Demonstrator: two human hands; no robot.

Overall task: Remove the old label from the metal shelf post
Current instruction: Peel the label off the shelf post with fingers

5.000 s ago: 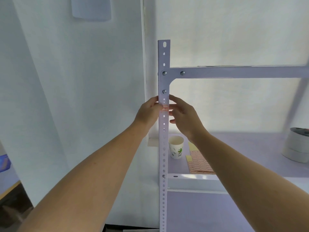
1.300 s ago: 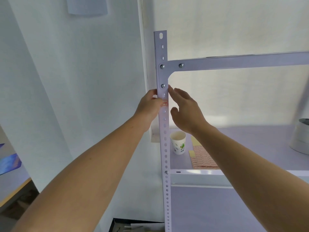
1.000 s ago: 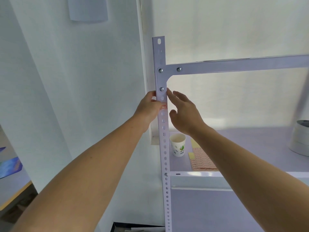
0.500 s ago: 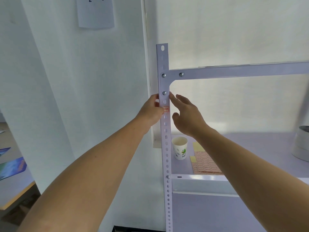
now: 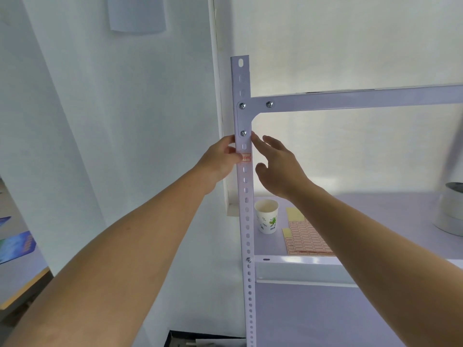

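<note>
two hands (image 5: 220, 160) (image 5: 279, 167), one post (image 5: 246, 221), one cup (image 5: 267, 216)

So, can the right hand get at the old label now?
Probably yes: the right hand is open beside the post, and the label is bare on its right; the left hand touches only its left edge.

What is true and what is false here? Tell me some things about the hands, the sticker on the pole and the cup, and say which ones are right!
1. The red label is stuck on the metal shelf post. True.
2. A sheet of labels lies on the shelf beside the paper cup. True.
3. The paper cup lies tipped over. False: it stands upright.
4. The left hand holds the post at the label's height. True.
5. The right hand holds the peeled-off label. False: its fingers are straight and hold nothing; one fingertip touches the post above the label.
</note>
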